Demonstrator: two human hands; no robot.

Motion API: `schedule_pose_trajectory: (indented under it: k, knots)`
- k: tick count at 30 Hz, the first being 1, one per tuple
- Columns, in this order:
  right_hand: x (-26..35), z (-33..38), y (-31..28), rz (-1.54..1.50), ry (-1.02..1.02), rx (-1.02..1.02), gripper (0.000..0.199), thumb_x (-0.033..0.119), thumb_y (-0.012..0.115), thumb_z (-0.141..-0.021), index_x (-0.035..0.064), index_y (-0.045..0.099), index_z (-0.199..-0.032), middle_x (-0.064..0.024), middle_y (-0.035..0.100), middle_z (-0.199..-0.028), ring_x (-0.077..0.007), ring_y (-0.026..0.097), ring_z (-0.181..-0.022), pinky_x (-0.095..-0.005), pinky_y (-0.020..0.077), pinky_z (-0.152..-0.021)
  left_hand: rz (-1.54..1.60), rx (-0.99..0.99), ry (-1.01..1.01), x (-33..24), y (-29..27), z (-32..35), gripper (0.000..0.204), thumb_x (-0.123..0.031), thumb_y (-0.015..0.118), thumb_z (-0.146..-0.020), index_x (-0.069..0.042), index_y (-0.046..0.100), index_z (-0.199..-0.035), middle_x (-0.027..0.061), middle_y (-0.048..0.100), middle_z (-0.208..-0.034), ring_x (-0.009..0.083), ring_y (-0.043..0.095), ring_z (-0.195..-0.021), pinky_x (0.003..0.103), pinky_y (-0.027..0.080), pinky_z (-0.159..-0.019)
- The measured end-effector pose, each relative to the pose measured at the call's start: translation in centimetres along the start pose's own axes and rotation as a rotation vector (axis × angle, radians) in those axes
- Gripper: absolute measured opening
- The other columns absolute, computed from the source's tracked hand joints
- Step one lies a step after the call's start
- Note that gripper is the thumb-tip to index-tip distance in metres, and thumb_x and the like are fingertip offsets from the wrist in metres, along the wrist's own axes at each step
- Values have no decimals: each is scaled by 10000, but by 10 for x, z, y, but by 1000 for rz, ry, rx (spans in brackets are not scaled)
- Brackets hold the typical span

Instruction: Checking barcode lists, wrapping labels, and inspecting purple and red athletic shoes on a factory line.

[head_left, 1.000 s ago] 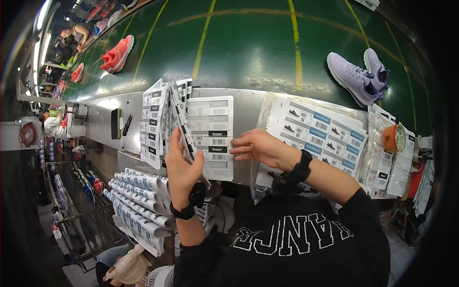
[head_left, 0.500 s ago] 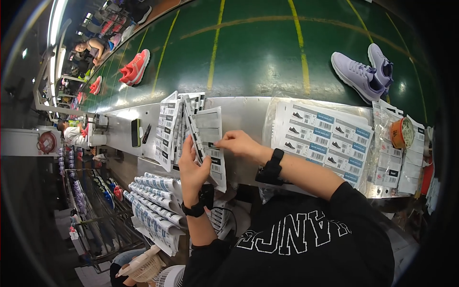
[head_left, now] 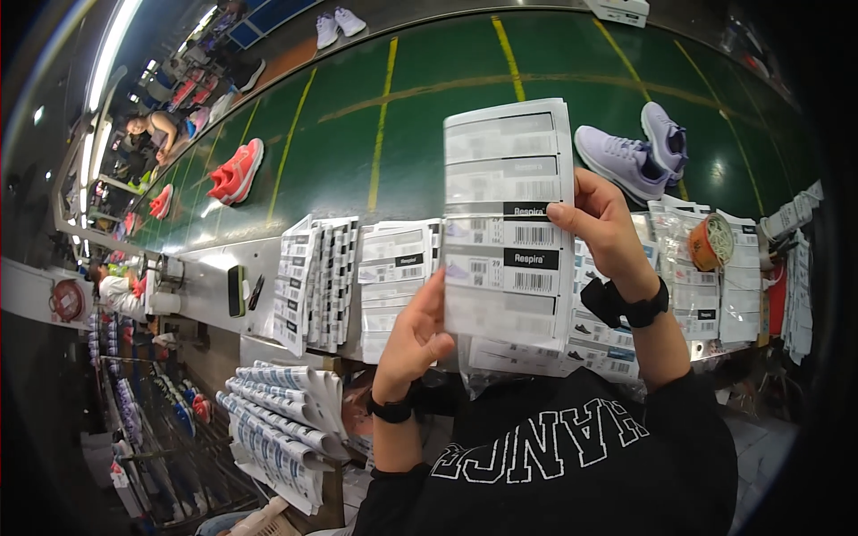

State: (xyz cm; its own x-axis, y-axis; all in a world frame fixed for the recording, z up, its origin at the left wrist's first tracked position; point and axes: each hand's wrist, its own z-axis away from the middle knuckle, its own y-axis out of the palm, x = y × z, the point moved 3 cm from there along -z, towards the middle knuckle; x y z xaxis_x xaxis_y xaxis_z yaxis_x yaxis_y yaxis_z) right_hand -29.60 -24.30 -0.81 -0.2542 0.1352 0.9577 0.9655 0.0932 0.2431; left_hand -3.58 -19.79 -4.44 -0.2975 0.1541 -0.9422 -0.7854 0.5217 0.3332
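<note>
I looked down on a grey metal bench (head_left: pixel 223 268) that ran along the near side of a wide green conveyor belt (head_left: pixel 429 134) marked with yellow lines, in a factory hall lit by a bright strip lamp at the upper left. My left hand (head_left: pixel 413 339) pinched the lower left edge of a tall white sheet of labels (head_left: pixel 508 223), thumb in front and fingers behind, while my right hand (head_left: pixel 601 228) gripped the sheet's right edge with the thumb across its face. The sheet was held upright, raised in front of me above the bench, and it carried rows of rectangular stickers with black bars and barcodes. Behind it on the bench lay more white label sheets: a fanned stack (head_left: pixel 313 281) to the left and a flat pile (head_left: pixel 393 286) just beside my left hand. Further label strips (head_left: pixel 277 429) hung in overlapping rows below the bench edge at the lower left. A black phone (head_left: pixel 236 290) lay on the bench farther left. On the belt, a pair of lilac trainers (head_left: pixel 630 152) sat just beyond my right hand, and a red pair (head_left: pixel 237 170) sat well apart to the left. An orange roll of tape (head_left: pixel 710 241) rested among bagged labels at the right. The belt between the shoes lay open.
</note>
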Motion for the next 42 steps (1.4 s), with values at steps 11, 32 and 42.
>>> schedule_pose_trajectory:
  k: [11, 32, 42]
  knots:
    - [72, 112, 94, 1025, -714, -245, 387, 139, 763, -747, -133, 619, -981, -306, 644, -1018, -392, 678, -913, -379, 568, -743, -689, -220, 478, -12, 105, 9, 563, -61, 654, -849, 127, 417, -1324, 161, 681, -1001, 180, 669, -840, 255, 510, -682]
    - [100, 106, -19, 786, -389, -193, 136, 62, 653, -786, -70, 641, -815, -128, 681, -776, -173, 632, -575, -290, 512, -518, -221, -326, 288, -2, 142, -34, 431, 40, 615, -793, 75, 544, -1216, 85, 651, -1045, 118, 589, -916, 240, 464, -801]
    - [133, 103, -337, 981, 42, -1151, 292, 223, 600, -840, -54, 671, -777, -133, 672, -656, -198, 690, -635, -299, 545, -568, -298, -591, 2, -4, -78, 12, 512, 15, 556, -775, 106, 473, -1272, 190, 626, -1124, 241, 633, -970, 307, 480, -876]
